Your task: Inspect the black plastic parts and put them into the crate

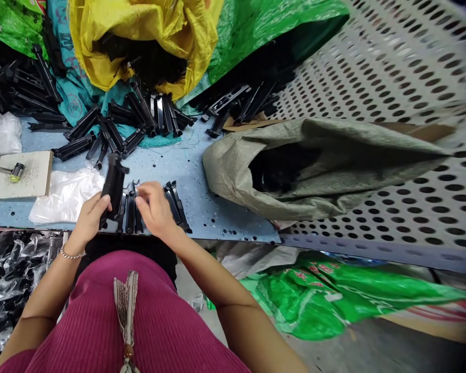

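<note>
My left hand is closed around a long black plastic part, held tilted up at the table's front edge. Just right of it, a few similar black parts lie side by side. My right hand is over the right end of this row, its fingers bent and drawn together. What its fingertips grip, if anything, is hidden. Beyond that hand, a couple more black parts lie close together. A stack of clear plastic bags lies left of my left hand.
Loose black parts spill before a yellow sack on the blue table. An open grey-green sack lies at right beside a perforated panel. A pale block sits left. Bagged parts are below.
</note>
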### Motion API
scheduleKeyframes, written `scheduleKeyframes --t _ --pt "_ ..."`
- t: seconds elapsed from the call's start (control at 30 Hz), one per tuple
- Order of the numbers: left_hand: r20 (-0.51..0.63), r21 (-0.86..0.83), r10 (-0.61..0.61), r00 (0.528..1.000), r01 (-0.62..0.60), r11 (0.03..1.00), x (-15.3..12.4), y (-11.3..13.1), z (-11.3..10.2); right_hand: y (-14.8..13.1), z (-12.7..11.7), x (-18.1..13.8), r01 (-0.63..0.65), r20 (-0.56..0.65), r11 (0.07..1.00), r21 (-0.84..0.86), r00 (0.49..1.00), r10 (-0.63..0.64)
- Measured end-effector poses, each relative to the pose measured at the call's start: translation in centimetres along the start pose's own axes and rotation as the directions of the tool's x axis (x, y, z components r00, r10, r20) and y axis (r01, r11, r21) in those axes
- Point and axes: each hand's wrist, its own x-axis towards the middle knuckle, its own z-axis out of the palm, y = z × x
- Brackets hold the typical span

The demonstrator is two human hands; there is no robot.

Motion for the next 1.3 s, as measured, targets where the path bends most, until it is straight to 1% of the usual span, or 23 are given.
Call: scheduleKeyframes --t 0.03,0.07,0.1,0.13,0.2,0.23,0.33,0.43,0.47,0.53,0.6,0.7,0.73,0.77,0.8,0.83,0.93,1.0,1.07,1.13,1.23,1.27,1.3 --pt "0.020 -0.008 -0.009 1.000 0.009 1.000 -0.3 0.2 -0.3 -0.3 -0.6 0.0 -0.047 -0.055 0.999 0.027 0.997 0.049" --pt "0.015 -0.033 -0.016 1.000 0.017 0.999 -0.5 0.3 -0.4 -0.6 -1.1 -0.1 -0.091 -0.046 0.993 0.072 0.994 0.095" --pt "-0.012 -0.065 -0.021 1.000 0.020 0.998 -0.8 0.3 -0.4 -1.0 -1.4 -0.2 -0.134 0.024 0.982 0.133 0.991 0.132" --pt "-0.046 -0.091 -0.017 0.999 0.013 0.996 -0.9 0.3 -0.2 -1.5 -1.5 -0.4 -0.182 0.133 0.963 0.201 0.979 0.157" --pt "-0.077 -0.083 0.015 0.997 -0.021 0.996 -1.3 0.2 0.5 -2.4 -0.8 -0.8 -0.288 0.335 0.904 0.316 0.925 0.178" --pt "-0.069 -0.053 0.041 0.997 -0.045 0.998 -1.4 0.2 0.8 -2.7 -0.2 -1.1 -0.340 0.387 0.868 0.362 0.902 0.192" --pt "0.013 0.067 0.126 0.992 -0.127 0.990 -2.0 0.0 1.1 -3.0 2.0 -2.1 -0.493 0.445 0.725 0.481 0.850 0.283" --pt "0.108 0.260 0.153 0.982 -0.177 0.949 -2.8 -0.2 -0.2 -2.5 3.3 -3.1 -0.609 0.501 0.594 0.525 0.786 0.363" --pt "0.105 0.347 0.157 0.982 -0.185 0.920 -3.0 -0.3 -0.9 -2.3 3.5 -3.3 -0.633 0.500 0.571 0.523 0.770 0.397" --pt "0.062 0.502 0.177 0.982 -0.184 0.845 -3.1 -0.8 -2.1 -1.7 3.5 -3.6 -0.657 0.459 0.533 0.533 0.754 0.470" --pt "-0.007 0.616 0.246 0.969 -0.189 0.764 -2.8 -1.6 -2.9 -1.3 3.3 -3.5 -0.657 0.416 0.474 0.586 0.746 0.520" --pt "-0.079 0.789 0.349 0.934 -0.155 0.594 -1.6 -3.3 -3.4 -1.3 3.1 -2.9 -0.637 0.413 0.354 0.685 0.740 0.531" --pt "-0.091 0.831 0.356 0.930 -0.126 0.541 -1.1 -3.9 -3.6 -1.4 3.1 -2.7 -0.634 0.422 0.319 0.704 0.735 0.530" --pt "-0.097 0.850 0.342 0.935 -0.101 0.516 -0.6 -4.5 -3.8 -1.6 3.1 -2.5 -0.637 0.437 0.289 0.714 0.729 0.528" --pt "-0.099 0.841 0.315 0.944 -0.090 0.533 -0.2 -4.9 -4.1 -1.8 3.2 -2.4 -0.643 0.453 0.262 0.720 0.721 0.525" --pt "-0.103 0.803 0.285 0.953 -0.089 0.589 0.2 -5.3 -4.6 -1.9 3.3 -2.2 -0.649 0.471 0.234 0.723 0.712 0.520" --pt "-0.155 0.576 0.200 0.967 -0.076 0.814 1.2 -5.6 -6.3 -2.1 3.6 -1.9 -0.655 0.521 0.146 0.741 0.699 0.490" --pt "-0.166 0.442 0.147 0.975 -0.060 0.895 1.6 -5.5 -7.4 -2.1 3.9 -1.5 -0.647 0.544 0.091 0.757 0.702 0.460" --pt "-0.135 0.373 0.135 0.982 -0.076 0.925 1.9 -5.3 -7.9 -2.2 4.5 -0.9 -0.630 0.556 0.045 0.775 0.714 0.425" --pt "-0.106 0.331 0.140 0.984 -0.098 0.938 2.1 -5.2 -8.0 -2.4 5.6 0.1 -0.614 0.568 -0.012 0.789 0.723 0.392" --pt "-0.160 0.286 0.120 0.980 -0.070 0.956 1.8 -5.1 -7.6 -2.8 8.1 1.9 -0.616 0.613 -0.125 0.778 0.699 0.368" --pt "-0.176 0.305 0.141 0.974 -0.083 0.949 1.5 -5.1 -7.5 -2.9 8.9 2.4 -0.618 0.616 -0.134 0.775 0.688 0.385" --pt "-0.177 0.361 0.192 0.965 -0.118 0.925 1.2 -4.9 -7.4 -2.9 9.5 2.8 -0.616 0.603 -0.121 0.778 0.681 0.415"
